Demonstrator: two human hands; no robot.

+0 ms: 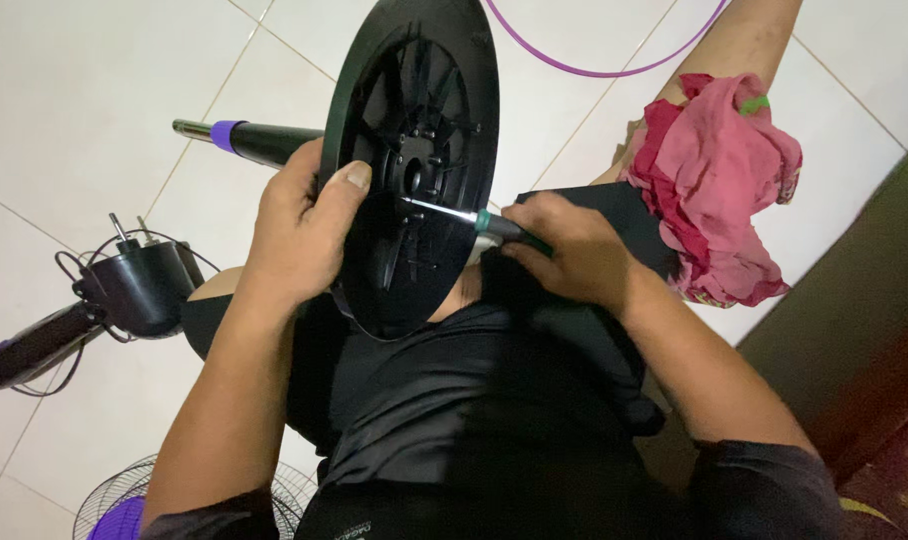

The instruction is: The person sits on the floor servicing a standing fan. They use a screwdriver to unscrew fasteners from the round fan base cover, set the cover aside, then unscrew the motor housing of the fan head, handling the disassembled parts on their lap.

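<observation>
A round black plastic fan base (429, 70) stands on edge over my lap, its ribbed underside facing me. My left hand (299, 225) grips its left rim, thumb on the inner face. My right hand (569, 250) holds a screwdriver (494, 225) with a green and black handle. Its metal shaft points left, and the tip rests near the hub at the middle of the base. A black pole (264, 140) with a purple collar runs out from behind the base to the left.
A black fan motor housing (139, 285) with wires lies on the white tiled floor at left. A wire fan grille (109, 500) with purple blades shows at bottom left. A red-pink cloth (719, 190) sits on my right knee. A purple ring (594, 70) lies behind.
</observation>
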